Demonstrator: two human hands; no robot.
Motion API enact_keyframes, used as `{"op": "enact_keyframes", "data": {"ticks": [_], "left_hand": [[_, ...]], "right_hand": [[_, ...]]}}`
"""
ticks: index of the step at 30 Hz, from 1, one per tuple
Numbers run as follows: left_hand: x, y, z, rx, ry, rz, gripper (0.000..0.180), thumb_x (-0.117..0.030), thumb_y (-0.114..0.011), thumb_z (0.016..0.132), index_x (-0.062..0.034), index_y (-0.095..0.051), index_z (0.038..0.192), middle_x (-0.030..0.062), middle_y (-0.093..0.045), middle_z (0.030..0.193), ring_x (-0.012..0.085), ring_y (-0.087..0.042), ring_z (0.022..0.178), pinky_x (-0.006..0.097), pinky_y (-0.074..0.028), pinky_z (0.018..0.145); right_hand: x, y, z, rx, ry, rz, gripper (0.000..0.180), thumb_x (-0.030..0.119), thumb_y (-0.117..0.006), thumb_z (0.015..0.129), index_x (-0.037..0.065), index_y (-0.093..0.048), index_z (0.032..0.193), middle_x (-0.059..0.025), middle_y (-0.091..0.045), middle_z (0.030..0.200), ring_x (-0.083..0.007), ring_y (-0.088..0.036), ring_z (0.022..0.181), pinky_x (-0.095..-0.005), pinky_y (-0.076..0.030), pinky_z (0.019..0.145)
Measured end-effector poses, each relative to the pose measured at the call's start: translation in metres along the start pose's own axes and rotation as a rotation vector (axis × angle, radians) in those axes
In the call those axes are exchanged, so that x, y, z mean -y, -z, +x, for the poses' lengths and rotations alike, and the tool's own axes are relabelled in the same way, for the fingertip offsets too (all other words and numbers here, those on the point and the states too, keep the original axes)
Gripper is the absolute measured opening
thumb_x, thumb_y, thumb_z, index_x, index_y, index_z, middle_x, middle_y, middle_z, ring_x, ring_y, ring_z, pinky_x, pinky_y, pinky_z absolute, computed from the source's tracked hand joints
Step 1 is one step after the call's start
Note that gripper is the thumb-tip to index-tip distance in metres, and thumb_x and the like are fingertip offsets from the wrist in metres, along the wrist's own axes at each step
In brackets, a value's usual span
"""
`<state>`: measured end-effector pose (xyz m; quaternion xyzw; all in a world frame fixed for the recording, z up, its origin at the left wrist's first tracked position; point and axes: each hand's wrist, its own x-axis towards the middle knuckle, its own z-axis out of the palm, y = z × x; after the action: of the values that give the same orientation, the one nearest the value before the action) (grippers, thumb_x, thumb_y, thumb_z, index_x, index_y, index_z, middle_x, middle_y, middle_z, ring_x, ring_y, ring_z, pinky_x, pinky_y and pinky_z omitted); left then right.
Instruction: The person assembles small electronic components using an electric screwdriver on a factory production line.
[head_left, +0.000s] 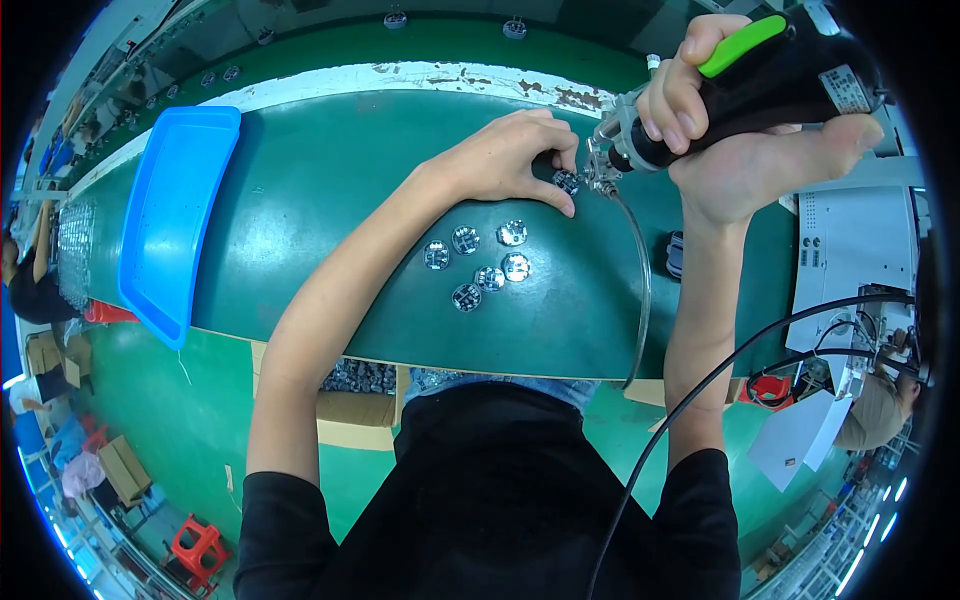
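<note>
My left hand rests on the green table and pinches a small round silver part between thumb and fingers. My right hand grips a black power screwdriver with a green trigger, its metal tip pointing down right beside that part. Several more round silver parts lie in a loose cluster on the table just in front of my left hand.
A blue plastic tray lies at the table's left end. A clear hose and black cables hang from the tool. A white machine stands at right. Cardboard boxes of parts sit under the table edge.
</note>
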<state>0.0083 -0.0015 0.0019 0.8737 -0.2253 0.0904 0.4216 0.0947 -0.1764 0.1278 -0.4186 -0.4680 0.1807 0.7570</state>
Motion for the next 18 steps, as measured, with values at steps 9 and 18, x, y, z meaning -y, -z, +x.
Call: {"op": "enact_keyframes", "data": {"ticks": [9,18], "left_hand": [[0.001,0.001,-0.003,-0.003,0.004,0.006,0.045,-0.03,-0.091,0.07,-0.0034,-0.058,0.087,0.0054,-0.058,0.085,0.0252,-0.053,0.089,0.039,-0.046,0.081],[0.0,0.001,-0.002,0.015,0.023,0.011,0.044,-0.029,-0.091,0.072,-0.0049,-0.061,0.093,0.0044,-0.06,0.088,0.0243,-0.055,0.092,0.039,-0.047,0.086]], "right_hand": [[-0.003,-0.008,-0.002,-0.21,-0.114,-0.203,0.121,0.11,-0.015,0.064,0.001,-0.057,0.097,-0.0026,-0.046,0.056,-0.0122,-0.043,0.045,-0.0274,-0.034,0.044],[0.006,0.001,0.003,0.083,0.026,0.009,0.12,0.11,-0.016,0.065,0.002,-0.057,0.099,-0.0019,-0.046,0.057,-0.0119,-0.043,0.045,-0.0273,-0.035,0.044]]}}
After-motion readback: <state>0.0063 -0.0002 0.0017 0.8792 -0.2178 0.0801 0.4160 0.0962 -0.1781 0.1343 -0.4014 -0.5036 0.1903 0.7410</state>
